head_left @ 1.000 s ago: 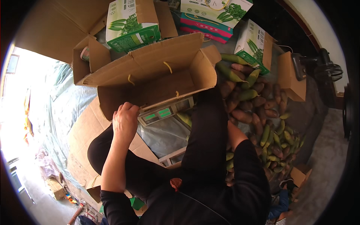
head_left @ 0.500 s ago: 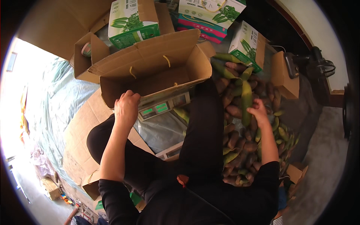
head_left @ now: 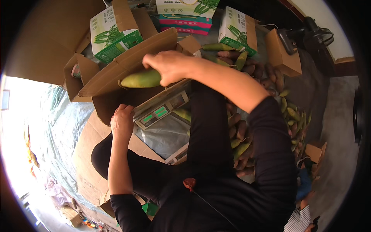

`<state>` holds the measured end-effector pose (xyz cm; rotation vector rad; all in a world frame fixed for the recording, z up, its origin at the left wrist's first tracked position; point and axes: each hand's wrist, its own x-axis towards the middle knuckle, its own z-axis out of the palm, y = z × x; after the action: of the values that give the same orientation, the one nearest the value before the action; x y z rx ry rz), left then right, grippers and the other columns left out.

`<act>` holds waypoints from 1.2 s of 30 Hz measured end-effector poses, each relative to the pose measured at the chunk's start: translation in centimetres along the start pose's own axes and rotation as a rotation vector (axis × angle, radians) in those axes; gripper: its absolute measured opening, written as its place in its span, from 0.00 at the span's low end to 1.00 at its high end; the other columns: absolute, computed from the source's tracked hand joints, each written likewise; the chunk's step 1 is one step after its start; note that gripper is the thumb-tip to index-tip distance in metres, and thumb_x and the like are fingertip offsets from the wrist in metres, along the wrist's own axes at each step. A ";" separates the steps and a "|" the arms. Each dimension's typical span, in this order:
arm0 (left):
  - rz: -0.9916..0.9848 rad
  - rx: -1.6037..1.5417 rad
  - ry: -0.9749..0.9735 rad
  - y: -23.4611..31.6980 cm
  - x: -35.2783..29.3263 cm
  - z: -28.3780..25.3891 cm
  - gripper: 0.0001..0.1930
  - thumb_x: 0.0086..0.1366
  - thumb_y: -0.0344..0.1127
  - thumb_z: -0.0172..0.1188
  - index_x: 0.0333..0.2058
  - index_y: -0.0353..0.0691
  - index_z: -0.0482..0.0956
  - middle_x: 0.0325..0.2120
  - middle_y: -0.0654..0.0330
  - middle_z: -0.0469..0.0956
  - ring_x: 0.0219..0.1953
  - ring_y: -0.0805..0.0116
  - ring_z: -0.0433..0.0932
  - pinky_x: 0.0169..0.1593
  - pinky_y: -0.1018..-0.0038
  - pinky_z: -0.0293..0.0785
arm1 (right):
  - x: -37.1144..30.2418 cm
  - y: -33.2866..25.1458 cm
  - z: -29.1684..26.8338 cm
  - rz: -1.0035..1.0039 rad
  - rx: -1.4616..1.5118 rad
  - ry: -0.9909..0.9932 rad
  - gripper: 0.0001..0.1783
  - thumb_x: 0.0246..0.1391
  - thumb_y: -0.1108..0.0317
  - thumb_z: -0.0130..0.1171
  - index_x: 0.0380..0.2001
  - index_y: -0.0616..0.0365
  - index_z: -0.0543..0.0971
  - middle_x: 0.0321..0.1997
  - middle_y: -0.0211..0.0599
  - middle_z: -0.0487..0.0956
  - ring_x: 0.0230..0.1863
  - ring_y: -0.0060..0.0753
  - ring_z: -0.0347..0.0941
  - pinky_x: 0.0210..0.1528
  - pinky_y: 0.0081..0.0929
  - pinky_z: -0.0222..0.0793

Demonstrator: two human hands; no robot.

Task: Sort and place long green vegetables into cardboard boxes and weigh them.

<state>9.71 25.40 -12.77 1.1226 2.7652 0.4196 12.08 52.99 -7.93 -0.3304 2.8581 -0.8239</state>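
Observation:
My right hand [head_left: 168,66] grips a long green radish [head_left: 140,80] over the mouth of an open cardboard box [head_left: 123,66]. The radish lies nearly level, its far end pointing left. At the box's near left corner, my left hand [head_left: 122,120] has its fingers closed over the rim. Under the box's near side sits a digital scale [head_left: 157,113] with lit green figures. To the right of my leg, a heap of reddish-brown roots [head_left: 240,129] is mixed with green radishes [head_left: 241,149]. The inside of the box is partly hidden by my right hand and the radish.
Printed white-and-green cartons [head_left: 116,36] stand beyond the box, near a pink-and-blue carton [head_left: 185,26]. A small brown box [head_left: 284,58] and a black fan [head_left: 319,36] are at the right. Another person's striped sleeve [head_left: 298,220] shows at the lower right.
My right hand has carried the green radish from the heap leftward to above the open box. My left hand stays on the rim, and the box appears tilted slightly more.

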 end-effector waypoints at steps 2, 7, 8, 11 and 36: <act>0.031 -0.014 -0.003 0.5 0.7 0.5 0.04 0.54 0.28 0.60 0.31 0.41 0.79 0.29 0.57 0.75 0.38 0.55 0.76 0.38 0.62 0.74 | 1.4 1.3 2.5 0.030 -0.042 -0.066 0.33 0.29 0.72 0.66 0.45 0.57 0.67 0.34 0.45 0.78 0.40 0.52 0.76 0.41 0.43 0.69; -0.013 0.002 -0.018 0.8 0.7 0.1 0.05 0.54 0.27 0.59 0.31 0.40 0.79 0.31 0.56 0.75 0.37 0.54 0.76 0.39 0.62 0.73 | 2.8 2.5 5.5 0.124 -0.118 -0.216 0.42 0.32 0.64 0.71 0.54 0.54 0.66 0.43 0.46 0.79 0.47 0.48 0.75 0.49 0.38 0.70; 0.001 0.000 -0.027 0.9 0.8 0.1 0.05 0.54 0.27 0.59 0.31 0.40 0.79 0.31 0.56 0.75 0.37 0.54 0.76 0.39 0.62 0.73 | 2.2 2.8 5.5 0.113 -0.107 -0.174 0.44 0.33 0.62 0.72 0.57 0.54 0.66 0.45 0.47 0.79 0.48 0.47 0.75 0.50 0.38 0.70; -0.014 -0.033 -0.047 0.8 1.0 0.0 0.06 0.54 0.26 0.57 0.32 0.40 0.79 0.31 0.55 0.75 0.37 0.53 0.76 0.39 0.61 0.73 | -0.3 3.5 3.6 0.079 0.140 0.013 0.42 0.36 0.61 0.71 0.58 0.55 0.67 0.46 0.47 0.79 0.47 0.45 0.76 0.50 0.36 0.71; -0.013 -0.076 -0.056 0.0 0.6 0.4 0.06 0.54 0.24 0.56 0.32 0.37 0.79 0.30 0.53 0.75 0.36 0.52 0.76 0.40 0.64 0.71 | -19.9 15.1 26.4 1.501 0.696 0.429 0.48 0.32 0.49 0.72 0.50 0.74 0.65 0.51 0.60 0.74 0.55 0.52 0.72 0.54 0.39 0.68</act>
<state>9.37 25.87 -13.21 1.0818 2.6827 0.4793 34.05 57.03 -36.58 1.8892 1.8738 -1.3260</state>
